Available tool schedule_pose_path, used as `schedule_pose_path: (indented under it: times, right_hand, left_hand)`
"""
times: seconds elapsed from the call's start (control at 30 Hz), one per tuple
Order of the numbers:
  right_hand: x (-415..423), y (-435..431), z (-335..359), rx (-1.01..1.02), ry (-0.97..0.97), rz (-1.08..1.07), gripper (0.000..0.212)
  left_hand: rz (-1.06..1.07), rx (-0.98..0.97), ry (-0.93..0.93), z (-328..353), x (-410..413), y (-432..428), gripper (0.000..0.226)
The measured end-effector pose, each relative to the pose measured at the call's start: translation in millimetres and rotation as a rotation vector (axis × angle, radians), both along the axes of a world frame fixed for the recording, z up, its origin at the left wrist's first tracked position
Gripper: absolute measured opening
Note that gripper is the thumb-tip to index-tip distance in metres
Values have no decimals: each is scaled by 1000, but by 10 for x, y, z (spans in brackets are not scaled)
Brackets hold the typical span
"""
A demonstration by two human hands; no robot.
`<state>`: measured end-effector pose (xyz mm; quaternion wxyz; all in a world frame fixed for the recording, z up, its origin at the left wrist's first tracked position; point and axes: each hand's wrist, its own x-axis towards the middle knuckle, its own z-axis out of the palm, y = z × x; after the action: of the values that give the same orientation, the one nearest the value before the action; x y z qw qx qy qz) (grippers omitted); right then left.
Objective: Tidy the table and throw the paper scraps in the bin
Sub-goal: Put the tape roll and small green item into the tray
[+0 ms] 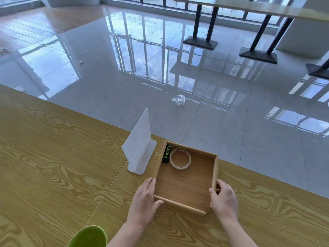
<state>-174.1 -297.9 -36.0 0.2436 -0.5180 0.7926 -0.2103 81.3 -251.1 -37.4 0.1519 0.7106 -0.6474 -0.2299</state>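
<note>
My left hand [144, 200] and right hand [224, 199] grip the wooden tray [185, 188] holding tape [180, 158]; table [53, 166] looks nearly tidy, no scraps visible.

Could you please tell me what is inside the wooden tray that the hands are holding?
In the wooden tray: a tape roll and a small black-and-green object, both at its far left corner. Nothing else shows; the tape hides part of that object.

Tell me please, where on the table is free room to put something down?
Free: the wide table left of the white stand, and the bare tray floor near both hands. Crowded: the tray's far left corner, with the tape roll and black stick.
</note>
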Motion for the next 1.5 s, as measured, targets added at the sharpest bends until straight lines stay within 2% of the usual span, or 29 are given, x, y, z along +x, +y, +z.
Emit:
schedule_pose_path:
  times: [0.47,1.2,1.5]
  right_hand:
    - [206,-105,29,2,-50,16,45]
    - [219,-54,43,-4,-115,36,40]
    - [185,-6,119,15,-114,41,49]
  left_hand:
    - [87,-1,-44,14,127,-34,83]
    - [90,15,-29,23,191,-6,80]
    - [73,7,-54,108,184,105,83]
